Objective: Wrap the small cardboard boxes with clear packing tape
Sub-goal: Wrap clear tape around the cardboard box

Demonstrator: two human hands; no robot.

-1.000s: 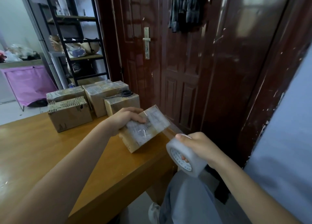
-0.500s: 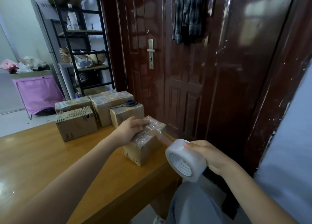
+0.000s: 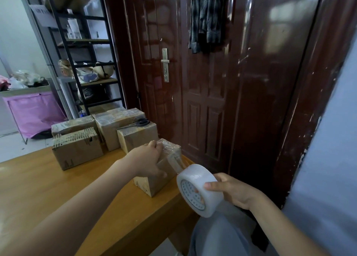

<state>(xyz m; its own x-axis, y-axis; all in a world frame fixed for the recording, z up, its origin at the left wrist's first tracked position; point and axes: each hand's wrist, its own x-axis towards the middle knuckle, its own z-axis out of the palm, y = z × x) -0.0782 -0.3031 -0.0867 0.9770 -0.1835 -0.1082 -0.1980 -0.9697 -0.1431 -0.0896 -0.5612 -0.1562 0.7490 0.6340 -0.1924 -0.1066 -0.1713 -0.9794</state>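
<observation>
A small cardboard box (image 3: pixel 154 184), its top covered in clear tape, stands on the wooden table (image 3: pixel 58 197) near the right corner. My left hand (image 3: pixel 146 160) grips it from the left, fingers over the top and thumb on its front side. My right hand (image 3: pixel 231 192) holds a roll of clear packing tape (image 3: pixel 199 189) just right of the box, off the table's edge. A strip of tape (image 3: pixel 176 162) runs from the roll up onto the box.
Several more cardboard boxes (image 3: pixel 77 149) stand at the back of the table, with black scissors (image 3: pixel 139 122) lying on one. A dark red door (image 3: pixel 202 91) is close behind. A black shelf rack (image 3: pixel 87 62) and a pink bin (image 3: pixel 34 112) stand at the left.
The box, tilted up a second ago, now stands flat on the table. My left hand has shifted over its top and side. The tape roll has come closer to the box.
</observation>
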